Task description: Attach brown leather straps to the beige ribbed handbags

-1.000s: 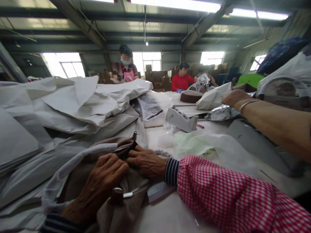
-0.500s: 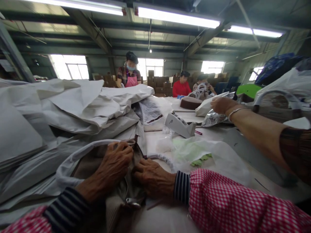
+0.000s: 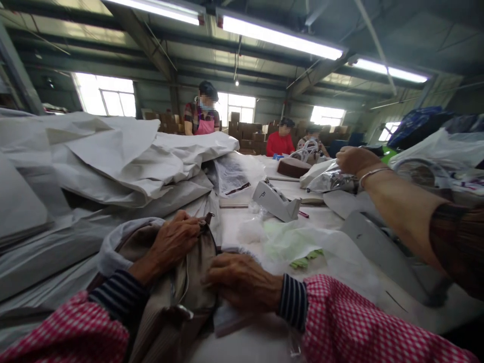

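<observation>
Brown bag [image 3: 201,259], cropped below; left hand [image 3: 172,242] clasping its rim; right hand [image 3: 245,282] alongside, blurred, grip I cannot tell.

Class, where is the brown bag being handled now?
In the head view, the brown bag sits low, left of centre, beside the white sheets, with the left hand on its rim.
</observation>
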{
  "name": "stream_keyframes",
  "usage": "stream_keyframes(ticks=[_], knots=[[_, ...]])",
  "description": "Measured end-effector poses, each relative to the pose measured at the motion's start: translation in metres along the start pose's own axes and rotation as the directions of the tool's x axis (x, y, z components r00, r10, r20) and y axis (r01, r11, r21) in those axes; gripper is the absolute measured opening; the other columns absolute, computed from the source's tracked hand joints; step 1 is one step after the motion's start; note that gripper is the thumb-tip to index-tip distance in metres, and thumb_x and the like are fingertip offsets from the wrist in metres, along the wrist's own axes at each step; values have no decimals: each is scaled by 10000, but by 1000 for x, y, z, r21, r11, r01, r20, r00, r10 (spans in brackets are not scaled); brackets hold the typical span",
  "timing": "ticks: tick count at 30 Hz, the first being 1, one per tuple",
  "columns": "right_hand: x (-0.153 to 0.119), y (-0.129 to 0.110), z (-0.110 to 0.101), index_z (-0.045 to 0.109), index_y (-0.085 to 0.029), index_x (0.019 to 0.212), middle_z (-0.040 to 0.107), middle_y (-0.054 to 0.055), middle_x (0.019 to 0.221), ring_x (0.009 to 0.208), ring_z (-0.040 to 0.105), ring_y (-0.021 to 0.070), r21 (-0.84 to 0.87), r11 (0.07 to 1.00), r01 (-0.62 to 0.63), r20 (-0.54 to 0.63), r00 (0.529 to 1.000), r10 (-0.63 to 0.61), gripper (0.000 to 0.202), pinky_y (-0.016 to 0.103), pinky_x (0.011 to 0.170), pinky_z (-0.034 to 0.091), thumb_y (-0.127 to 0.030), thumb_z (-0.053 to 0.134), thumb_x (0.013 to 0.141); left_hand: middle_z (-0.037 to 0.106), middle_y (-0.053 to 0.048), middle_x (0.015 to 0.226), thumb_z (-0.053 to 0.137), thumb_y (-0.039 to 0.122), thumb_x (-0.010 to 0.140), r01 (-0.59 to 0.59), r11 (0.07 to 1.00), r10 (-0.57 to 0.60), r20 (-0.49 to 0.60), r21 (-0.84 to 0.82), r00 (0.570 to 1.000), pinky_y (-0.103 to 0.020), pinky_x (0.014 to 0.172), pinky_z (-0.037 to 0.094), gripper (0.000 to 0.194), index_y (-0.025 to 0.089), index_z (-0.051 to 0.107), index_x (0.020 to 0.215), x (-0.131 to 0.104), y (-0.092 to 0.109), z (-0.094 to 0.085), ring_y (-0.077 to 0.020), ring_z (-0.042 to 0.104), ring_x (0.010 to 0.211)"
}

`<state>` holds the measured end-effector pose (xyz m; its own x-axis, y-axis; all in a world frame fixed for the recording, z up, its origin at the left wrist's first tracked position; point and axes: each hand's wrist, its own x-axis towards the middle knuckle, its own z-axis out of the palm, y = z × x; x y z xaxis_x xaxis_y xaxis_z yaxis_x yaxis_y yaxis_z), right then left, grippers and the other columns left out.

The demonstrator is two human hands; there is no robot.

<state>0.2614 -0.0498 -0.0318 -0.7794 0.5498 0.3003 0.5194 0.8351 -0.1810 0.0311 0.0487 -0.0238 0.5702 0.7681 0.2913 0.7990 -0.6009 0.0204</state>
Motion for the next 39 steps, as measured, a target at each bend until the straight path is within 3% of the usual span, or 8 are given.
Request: stream_keyframes(ticks=[2,4,7,12,24,30,35,39], knots=[[-9,14,-18,702,-186,1108,694,35,1081,990,645,155,-17,988,-156,-109,982,153,177,249,841,453,-104,612,980,622,-76,972,523,196,944,17,1000,-18,-12,-20,1000,-378,828,416,158,192,645,843,-4,1,-1,-275,527,1056],[-18,32,-34,709,-174,1054,693,55,1075,1005,650,182,-120,932,-343,-214,925,313,105,274,845,452,-139,631,993,616,-74,991,531,195,933,39,999,-40,-25,-37,999,-389,833,415,152,193,649,837,-6,2,-2,-267,536,1021],[-28,60,-41,712,-169,1006,695,68,1058,1006,655,215,-293,811,-507,-244,859,449,51,297,810,434,-199,713,964,614,-81,1036,542,199,930,52,997,-55,-51,-58,997,-416,835,402,152,191,661,835,-6,3,-3,-268,544,988],[-32,79,-27,697,-170,871,692,51,936,857,646,178,-433,729,-530,-186,844,503,143,285,705,372,-200,653,1004,654,-65,999,579,164,911,9,995,-18,-88,-95,996,-416,836,368,131,197,636,798,-8,2,-3,-295,525,1078],[-24,86,-26,618,-169,886,652,51,944,849,612,174,-349,804,-481,-235,876,422,140,287,717,372,-130,570,1012,671,-63,961,552,115,912,-12,991,0,-92,-130,996,-448,888,356,152,179,598,783,-10,3,-4,-288,527,1046],[-32,50,-44,549,-202,853,608,-8,810,737,568,148,113,899,-422,-321,841,435,198,277,709,393,-246,550,1047,675,-63,959,552,141,923,-26,995,17,-90,-93,996,-455,871,359,160,181,623,786,-9,1,-5,-293,526,1058],[-62,-3,-37,612,-206,892,654,-3,813,715,591,140,233,882,-411,-109,890,443,174,269,680,401,-276,570,1046,685,-59,977,568,169,924,-32,994,22,-97,-103,995,-469,879,350,146,191,617,787,-9,2,-6,-311,535,1098],[-78,-20,-41,683,-210,888,690,16,894,782,629,145,297,837,-460,49,883,467,165,265,720,444,-255,600,1024,696,-70,986,585,158,894,-22,993,9,-112,-113,994,-456,856,351,134,199,612,770,-10,3,-6,-327,538,1107]])
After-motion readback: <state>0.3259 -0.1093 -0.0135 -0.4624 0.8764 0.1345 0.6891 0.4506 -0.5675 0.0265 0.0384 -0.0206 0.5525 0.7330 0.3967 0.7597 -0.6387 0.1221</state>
